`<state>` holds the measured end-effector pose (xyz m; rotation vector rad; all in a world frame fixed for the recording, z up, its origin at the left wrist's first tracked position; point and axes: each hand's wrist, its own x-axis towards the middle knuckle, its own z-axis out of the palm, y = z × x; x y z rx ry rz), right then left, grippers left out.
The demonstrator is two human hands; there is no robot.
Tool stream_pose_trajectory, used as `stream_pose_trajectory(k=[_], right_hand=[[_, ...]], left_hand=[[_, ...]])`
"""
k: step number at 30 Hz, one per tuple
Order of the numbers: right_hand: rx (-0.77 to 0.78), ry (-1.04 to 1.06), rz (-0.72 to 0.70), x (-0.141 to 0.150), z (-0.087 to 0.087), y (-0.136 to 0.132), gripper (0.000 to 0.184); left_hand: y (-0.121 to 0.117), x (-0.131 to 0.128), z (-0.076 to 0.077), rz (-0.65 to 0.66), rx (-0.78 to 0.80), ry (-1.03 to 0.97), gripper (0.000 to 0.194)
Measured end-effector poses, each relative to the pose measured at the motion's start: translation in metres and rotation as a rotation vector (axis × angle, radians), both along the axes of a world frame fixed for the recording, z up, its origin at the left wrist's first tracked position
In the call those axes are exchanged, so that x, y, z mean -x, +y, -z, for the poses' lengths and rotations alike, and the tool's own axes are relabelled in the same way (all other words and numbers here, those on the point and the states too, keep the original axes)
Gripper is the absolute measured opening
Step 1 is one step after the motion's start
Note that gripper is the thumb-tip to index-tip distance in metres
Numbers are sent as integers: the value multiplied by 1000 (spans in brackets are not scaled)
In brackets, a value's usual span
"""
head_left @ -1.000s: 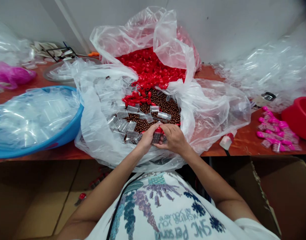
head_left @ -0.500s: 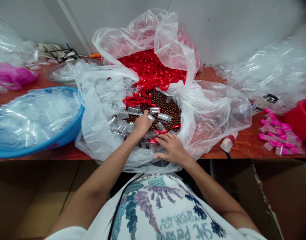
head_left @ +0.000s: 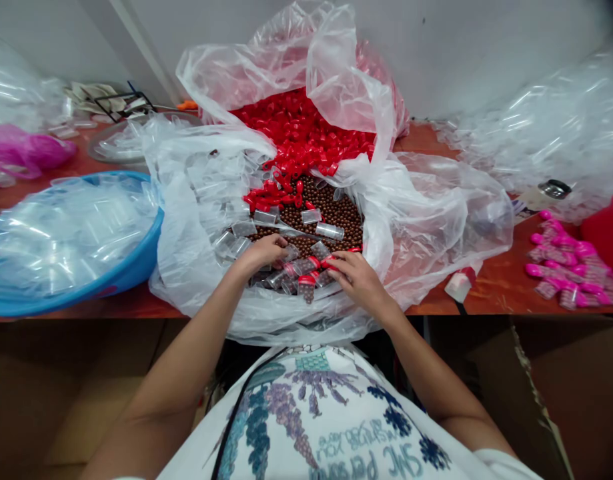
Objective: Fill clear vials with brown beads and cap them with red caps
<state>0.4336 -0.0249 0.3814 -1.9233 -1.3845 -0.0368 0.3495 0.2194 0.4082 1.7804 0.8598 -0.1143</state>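
Note:
My left hand [head_left: 267, 255] has its fingers closed around a small clear plastic vial [head_left: 290, 252], low over the open plastic bag [head_left: 186, 247]. My right hand [head_left: 357, 279] pinches a red cap [head_left: 328, 262] with thumb and fingertips; a clear vial seems to be below it, partly hidden by the fingers. Between my hands lie several vials with red caps, one of them a filled vial [head_left: 307, 288] standing nearest me. Small brown balls [head_left: 336, 212] fill the middle of the bag, with loose clear vials [head_left: 329, 231] on top.
Behind, a bag of red caps [head_left: 306, 127] spills forward. A blue basin [head_left: 151, 247] of clear vials stands left. To the right are pink-capped vials [head_left: 569, 263], a red bowl [head_left: 606, 230], a white and red object [head_left: 459, 285] and a big clear bag [head_left: 546, 127].
My left hand has drawn back toward me and to the left with a clear vial. My right hand has moved slightly up and right, its fingers now closed on a red cap.

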Motion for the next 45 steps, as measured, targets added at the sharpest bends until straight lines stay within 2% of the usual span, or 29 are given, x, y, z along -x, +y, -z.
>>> stream_pose_trajectory(k=[2, 4, 8, 12, 17, 23, 29, 33, 35, 40, 45], right_hand=[[-1, 4, -9, 1, 0, 3, 28], [-1, 13, -12, 2, -1, 5, 28], [-1, 21, 0, 1, -1, 1, 29], [-18, 12, 26, -4, 3, -5, 31], [-48, 53, 54, -8, 7, -6, 35], [-120, 132, 136, -15, 3, -4, 38], [-115, 163, 284, -29, -8, 0, 28], [-57, 146, 323, -40, -5, 5, 29], [-13, 117, 321, -45, -1, 9, 32], [264, -24, 273, -51, 4, 16, 36], [536, -178, 268, -49, 2, 19, 31]], left_hand=[[-1, -8, 5, 9, -109, 44, 13], [-3, -21, 12, 31, -123, 29, 9], [-10, -42, 26, 17, 59, -54, 10], [-22, -52, 33, 0, 180, -136, 16], [-37, -56, 36, -39, 261, -234, 23], [-37, -52, 36, -67, 450, -323, 30], [-30, -42, 27, -125, 576, -374, 37], [-28, -32, 15, -180, 663, -414, 37], [-29, -25, 9, -165, 709, -434, 37], [-32, -7, -6, -108, 775, -468, 41], [-37, 8, -21, -95, 740, -490, 42]])
